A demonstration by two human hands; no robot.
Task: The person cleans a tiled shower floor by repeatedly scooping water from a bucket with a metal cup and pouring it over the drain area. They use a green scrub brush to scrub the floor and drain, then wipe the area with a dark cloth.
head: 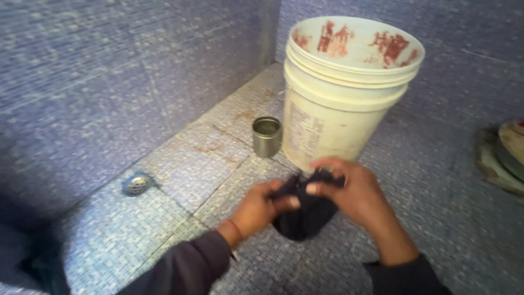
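The left hand (261, 210) is closed on the left side of a dark cloth (303, 214), its thumb lying over the fabric and its fingers curled beneath. The right hand (349, 191) grips the cloth's upper right part, fingers bent over the top edge and thumb pressed in toward the other hand. The cloth hangs bunched between the two hands, a rounded fold sagging below them, above the tiled floor (185, 164) near its front edge. Both wrists come out of dark sleeves, and a thin reddish band (234, 228) circles the left wrist.

Just beyond the hands stands a large white plastic bucket (327, 125), upright on the floor close to the far corner where the two tiled walls meet. Its inner wall is streaked with reddish-brown stains near the rim; whether anything lies at its bottom cannot be told from this angle. Printed text runs down its outer side, too blurred to make out. Beside the bucket's left foot, almost touching it, stands a small metal cup (267, 136), upright and open-topped; its contents cannot be made out.

Toward the left edge of the floor, next to the left wall, sits a round metal drain cover (137, 184). Rusty marks stain the tiles between the drain and the cup. At the right edge a round, pale object (510, 153) shows only in part.
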